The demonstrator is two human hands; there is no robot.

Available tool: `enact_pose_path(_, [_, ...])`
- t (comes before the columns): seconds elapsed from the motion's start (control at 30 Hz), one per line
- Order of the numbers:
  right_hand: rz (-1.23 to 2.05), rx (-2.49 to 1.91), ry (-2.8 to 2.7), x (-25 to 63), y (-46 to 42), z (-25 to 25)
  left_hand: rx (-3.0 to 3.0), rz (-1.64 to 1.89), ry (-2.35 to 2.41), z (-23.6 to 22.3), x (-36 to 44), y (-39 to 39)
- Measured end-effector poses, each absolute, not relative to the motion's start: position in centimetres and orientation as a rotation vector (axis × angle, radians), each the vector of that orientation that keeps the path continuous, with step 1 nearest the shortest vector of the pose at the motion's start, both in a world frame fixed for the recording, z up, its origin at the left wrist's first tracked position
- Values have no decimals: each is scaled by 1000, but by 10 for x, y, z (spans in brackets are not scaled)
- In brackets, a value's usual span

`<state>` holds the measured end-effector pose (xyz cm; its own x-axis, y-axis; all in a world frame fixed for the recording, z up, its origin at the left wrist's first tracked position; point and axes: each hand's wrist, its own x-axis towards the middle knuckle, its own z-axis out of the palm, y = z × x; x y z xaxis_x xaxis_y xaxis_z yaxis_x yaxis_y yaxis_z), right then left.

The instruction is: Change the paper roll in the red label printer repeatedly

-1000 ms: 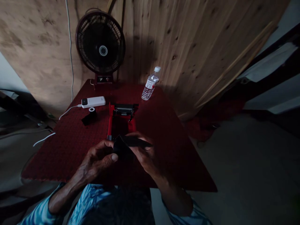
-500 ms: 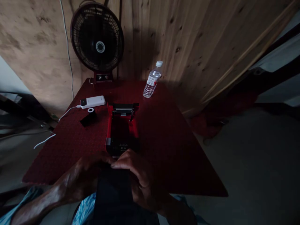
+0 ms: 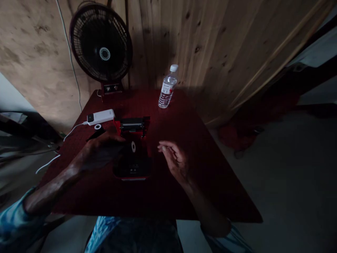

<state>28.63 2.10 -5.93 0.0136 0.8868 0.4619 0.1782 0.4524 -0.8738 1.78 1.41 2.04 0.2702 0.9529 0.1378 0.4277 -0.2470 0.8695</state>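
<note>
As two bare hands flank it, one open red-and-black device (image 3: pixel 133 166) holds one dark roll (image 3: pixel 133 147), about mid-table.
Two hands, two rolls in play; the left hand (image 3: pixel 101 142), blurred and arched, fingers part-bent, is at the device's left side; whether it grips the dark patch beneath, I cannot tell; the right hand (image 3: pixel 175 156) is half open beside the right, fingers loosely curled, nothing visible in it; the roll between them shows a pale ring-shaped core; the second dark roll (image 3: pixel 98 129), white-cored too, sits towards the left edge of the dark-red table (image 3: pixel 158 202); beyond it, one smooth white oblong block (image 3: pixel 101 116), one thin white cable (image 3: pixel 70 131); at the far left corner, one round slatted fan (image 3: pixel 101 44); near the far right corner, one clear, ribbed plastic bottle (image 3: pixel 167 87); behind, one knotty plank wall (image 3: pixel 210 52).
</note>
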Motion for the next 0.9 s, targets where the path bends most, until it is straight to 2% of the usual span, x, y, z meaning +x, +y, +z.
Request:
enact_pose_path(0.2, [404,-960,-1689,300,45,-111,2328,847,1219,9,33,45])
enact_pose_path(0.43, [414,-946,-1880,300,45,-116,2550,708,1280,5,30,47])
enact_pose_path(0.77, [473,-929,-1920,299,41,-112,2634,178,1541,-7,46,70])
enact_pose_path(0.9, [453,-913,-1903,300,44,-115,2654,105,1528,-8,50,78])
